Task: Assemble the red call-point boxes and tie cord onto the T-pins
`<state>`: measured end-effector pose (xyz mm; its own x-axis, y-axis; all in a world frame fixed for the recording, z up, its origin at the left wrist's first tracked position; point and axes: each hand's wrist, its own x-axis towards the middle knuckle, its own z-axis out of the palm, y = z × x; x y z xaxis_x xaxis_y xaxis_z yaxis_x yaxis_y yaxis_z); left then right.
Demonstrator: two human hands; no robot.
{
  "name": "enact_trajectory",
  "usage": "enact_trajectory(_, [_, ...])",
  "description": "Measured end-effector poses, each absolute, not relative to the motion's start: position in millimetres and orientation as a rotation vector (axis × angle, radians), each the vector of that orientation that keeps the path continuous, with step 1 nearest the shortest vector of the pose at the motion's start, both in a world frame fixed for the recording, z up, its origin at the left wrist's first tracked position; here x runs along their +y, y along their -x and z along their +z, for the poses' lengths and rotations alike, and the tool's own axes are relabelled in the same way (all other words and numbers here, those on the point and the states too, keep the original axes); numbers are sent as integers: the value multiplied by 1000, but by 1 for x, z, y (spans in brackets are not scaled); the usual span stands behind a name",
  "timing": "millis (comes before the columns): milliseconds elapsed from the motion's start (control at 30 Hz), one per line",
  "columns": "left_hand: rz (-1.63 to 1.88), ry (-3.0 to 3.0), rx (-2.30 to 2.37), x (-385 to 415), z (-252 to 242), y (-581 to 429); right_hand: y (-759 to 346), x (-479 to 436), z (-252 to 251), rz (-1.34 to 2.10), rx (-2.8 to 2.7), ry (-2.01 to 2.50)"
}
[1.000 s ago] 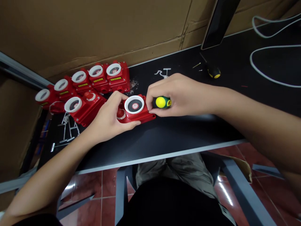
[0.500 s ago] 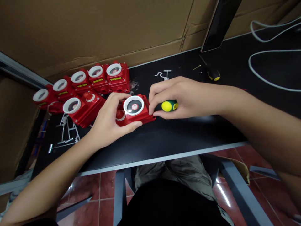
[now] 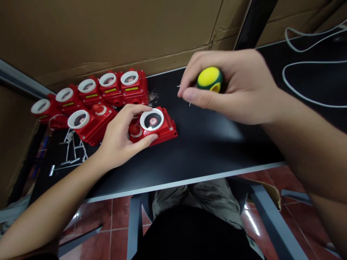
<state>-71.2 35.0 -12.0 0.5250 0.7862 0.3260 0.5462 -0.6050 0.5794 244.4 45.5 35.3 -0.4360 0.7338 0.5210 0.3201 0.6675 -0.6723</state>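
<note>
1. The right hand (image 3: 235, 83), earlier at the red unit's (image 3: 155, 122) right end, is now lifted well apart from it.
2. Its fingers are curled closed around a yellow-green tool handle (image 3: 210, 78).
3. The left hand (image 3: 119, 139), fingers partly spread, grips the red unit on the tabletop (image 3: 200, 148).
4. Seven units altogether: one gripped, a neighbour (image 3: 94, 124) to its left, a back row (image 3: 93, 96) of five.

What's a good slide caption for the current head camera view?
Left hand around a red box, right hand gripping a yellow-and-green handle, with more red boxes on the black table.
</note>
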Motion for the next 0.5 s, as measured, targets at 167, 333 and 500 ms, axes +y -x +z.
enact_trajectory(167, [834,-2354,1071,37,-13,73,-246,58,21,684,-2365,791])
enact_trajectory(333, [839,-2361,1113,38,-13,73,-242,62,8,797,-2418,756])
enact_trajectory(500, [816,-2380,1137,38,-11,72,-239,64,2,807,-2401,762])
